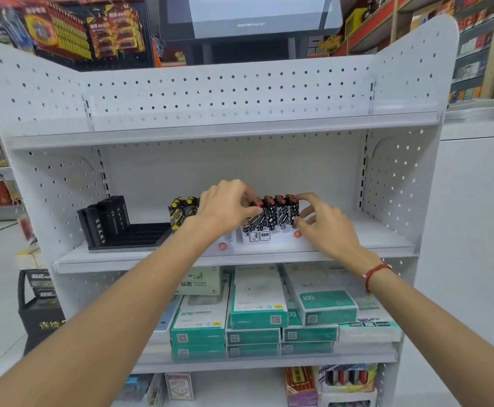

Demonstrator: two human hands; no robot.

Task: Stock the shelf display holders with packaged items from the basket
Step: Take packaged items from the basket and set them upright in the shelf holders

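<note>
Both hands at the lighter row, middle shelf.
Teal boxes (257,315) fill the shelf below. Your left hand (225,210) pinches a lighter (256,214) in the white holder (269,239); right hand (319,221) hovers, grip half-curled, holding nothing. Lighters look light, stiff, slick: take by the sides. Yellow-black lighters (181,212) crowd left.

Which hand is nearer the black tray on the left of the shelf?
Left. The left hand is over the red-topped lighters, just right of the black tray; the right hand is farther right, past the white holder.
</note>
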